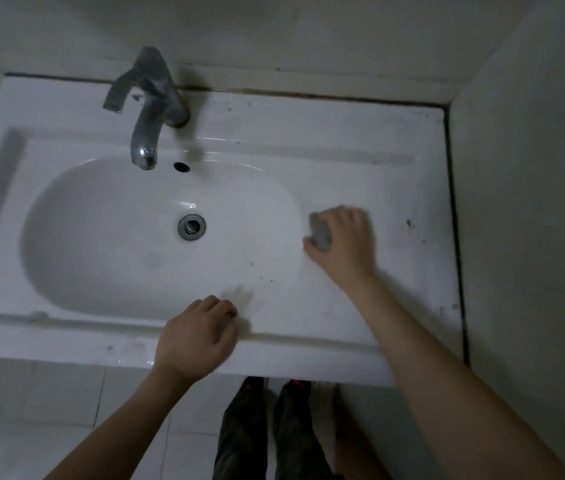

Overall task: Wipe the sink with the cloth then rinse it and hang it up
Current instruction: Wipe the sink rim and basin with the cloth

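A: Right hand (343, 244) is down on the flat ledge of the sink (360, 174), just right of the oval basin, and its grip is clenched on the grey cloth (321, 233). Only 1 bunched corner of that cloth pokes out on the thumb side.

B: And the left hand (198, 337)?

A: Planted on the sink's front rim, fingers curled over the edge toward the basin. No object shows in that grip, but the fingertips are blurred, so I cannot tell how tightly it's closed.

B: Anything crowding the work?

A: The faucet (151, 109) stands at the back, spout over the basin's far edge, well apart from both hands. The overflow hole (181, 167) sits just beside the spout tip, the drain (191, 227) at the basin's middle. A wall (534, 202) hems in the ledge on the right, near the cloth hand, with dark specks on the ledge between. Below the rim: tiled floor (49, 403) and 2 dark trouser legs (274, 434).
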